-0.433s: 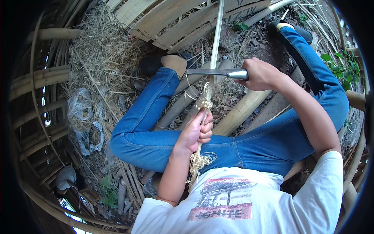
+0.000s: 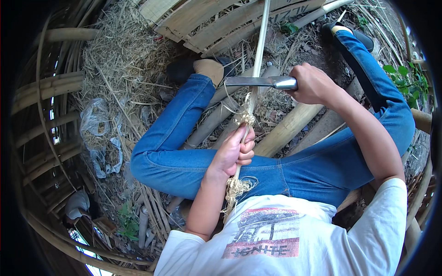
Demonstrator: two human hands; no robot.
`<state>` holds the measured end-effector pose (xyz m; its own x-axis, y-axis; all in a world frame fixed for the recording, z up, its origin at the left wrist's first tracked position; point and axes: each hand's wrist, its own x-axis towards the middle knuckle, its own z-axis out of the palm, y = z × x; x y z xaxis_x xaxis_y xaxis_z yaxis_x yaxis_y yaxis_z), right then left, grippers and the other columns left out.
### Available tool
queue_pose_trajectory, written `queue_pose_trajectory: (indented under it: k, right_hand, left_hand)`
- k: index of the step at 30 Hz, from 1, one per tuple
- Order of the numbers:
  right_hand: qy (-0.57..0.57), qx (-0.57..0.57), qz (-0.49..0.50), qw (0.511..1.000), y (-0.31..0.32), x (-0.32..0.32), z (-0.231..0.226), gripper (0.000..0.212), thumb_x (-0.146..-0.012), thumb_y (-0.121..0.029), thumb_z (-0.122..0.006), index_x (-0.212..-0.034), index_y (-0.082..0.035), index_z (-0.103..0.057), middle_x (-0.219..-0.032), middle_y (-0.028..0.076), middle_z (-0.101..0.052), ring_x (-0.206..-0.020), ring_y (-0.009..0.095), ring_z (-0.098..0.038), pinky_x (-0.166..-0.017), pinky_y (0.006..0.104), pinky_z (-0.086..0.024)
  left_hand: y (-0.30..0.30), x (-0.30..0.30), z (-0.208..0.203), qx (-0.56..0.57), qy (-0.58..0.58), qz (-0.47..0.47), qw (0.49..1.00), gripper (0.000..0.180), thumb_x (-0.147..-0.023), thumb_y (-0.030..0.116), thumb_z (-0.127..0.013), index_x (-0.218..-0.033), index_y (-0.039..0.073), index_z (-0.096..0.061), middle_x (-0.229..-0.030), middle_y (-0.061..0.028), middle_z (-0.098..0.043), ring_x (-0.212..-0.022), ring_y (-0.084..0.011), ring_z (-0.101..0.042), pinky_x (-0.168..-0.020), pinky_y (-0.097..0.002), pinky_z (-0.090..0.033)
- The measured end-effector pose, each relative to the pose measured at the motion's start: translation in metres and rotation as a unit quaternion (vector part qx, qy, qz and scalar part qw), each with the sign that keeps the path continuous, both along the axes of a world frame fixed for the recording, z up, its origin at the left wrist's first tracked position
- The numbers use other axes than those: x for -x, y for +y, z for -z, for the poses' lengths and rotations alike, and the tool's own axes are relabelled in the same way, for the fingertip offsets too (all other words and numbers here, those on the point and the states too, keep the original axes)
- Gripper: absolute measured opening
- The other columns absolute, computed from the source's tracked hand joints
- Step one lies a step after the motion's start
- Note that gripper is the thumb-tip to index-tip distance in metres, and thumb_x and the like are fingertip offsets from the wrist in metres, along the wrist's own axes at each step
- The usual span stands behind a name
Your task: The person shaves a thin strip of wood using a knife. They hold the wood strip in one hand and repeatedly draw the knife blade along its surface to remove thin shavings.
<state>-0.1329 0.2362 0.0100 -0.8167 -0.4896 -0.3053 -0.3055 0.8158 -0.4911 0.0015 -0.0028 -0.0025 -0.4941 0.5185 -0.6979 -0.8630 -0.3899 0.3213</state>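
Note:
My left hand (image 2: 234, 153) is closed around a long thin bamboo strip (image 2: 258, 50) that runs from my lap up past the top edge. Curly pale shavings (image 2: 237, 186) hang below my fist, and more cling to the strip just above it. My right hand (image 2: 313, 84) grips the handle of a knife (image 2: 258, 82) whose flat metal blade lies crosswise against the strip, pointing left. I sit with both legs in blue jeans (image 2: 184, 170) spread apart, in a white printed shirt.
Thick bamboo poles (image 2: 285, 126) lie on the ground between my legs. Dry straw (image 2: 119, 50) and a wooden slatted panel (image 2: 216, 23) lie ahead. Curved bamboo strips (image 2: 41, 92) bend along the left side. A crumpled plastic bag (image 2: 99, 133) lies at left.
The knife blade has slid slightly along the strip; both hands hold as before.

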Motion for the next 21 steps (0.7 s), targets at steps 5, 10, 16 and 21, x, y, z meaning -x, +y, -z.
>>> queue_pose_trajectory:
  k: [5,10,16,21]
  right_hand:
    - [0.048,0.001,0.153,0.987,0.012,0.035,0.019,0.02,-0.071,-0.013,-0.061,-0.081,0.004,-0.062,-0.075,0.023,-0.064,-0.071,0.036,-0.064,-0.069,0.0426,-0.052]
    - [0.081,0.007,0.016,0.997,0.007,0.014,0.016,0.015,-0.066,-0.009,-0.06,-0.076,0.003,-0.062,-0.07,0.023,-0.062,-0.07,0.039,-0.063,-0.068,0.0437,-0.051]
    - [0.079,-0.02,0.092,0.992,0.003,0.015,0.012,0.014,-0.063,-0.007,-0.058,-0.074,0.003,-0.061,-0.072,0.025,-0.062,-0.071,0.04,-0.062,-0.07,0.045,-0.05]
    - [0.087,-0.003,0.046,0.995,-0.002,0.0,0.005,0.014,-0.065,-0.006,-0.057,-0.074,0.004,-0.06,-0.07,0.025,-0.061,-0.07,0.04,-0.062,-0.069,0.0452,-0.051]
  left_hand:
    - [0.002,0.001,-0.001,0.001,-0.003,0.002,1.0,0.036,-0.099,0.042,-0.028,-0.074,0.016,-0.035,-0.049,0.0101,-0.021,-0.038,-0.0007,-0.014,-0.034,-0.0184,-0.012]
    - [0.002,0.0,-0.001,0.0,0.014,0.001,1.0,0.036,-0.099,0.041,-0.027,-0.075,0.016,-0.035,-0.05,0.0101,-0.021,-0.038,-0.0006,-0.014,-0.034,-0.0183,-0.011]
    - [0.0,0.008,0.002,-0.015,0.01,-0.003,1.0,0.036,-0.099,0.041,-0.028,-0.074,0.016,-0.034,-0.051,0.0097,-0.021,-0.038,-0.0005,-0.014,-0.034,-0.0178,-0.011]
    - [0.0,0.006,-0.001,-0.007,0.002,-0.004,1.0,0.037,-0.099,0.043,-0.028,-0.074,0.016,-0.034,-0.05,0.0102,-0.021,-0.038,0.0,-0.014,-0.033,-0.0175,-0.011]
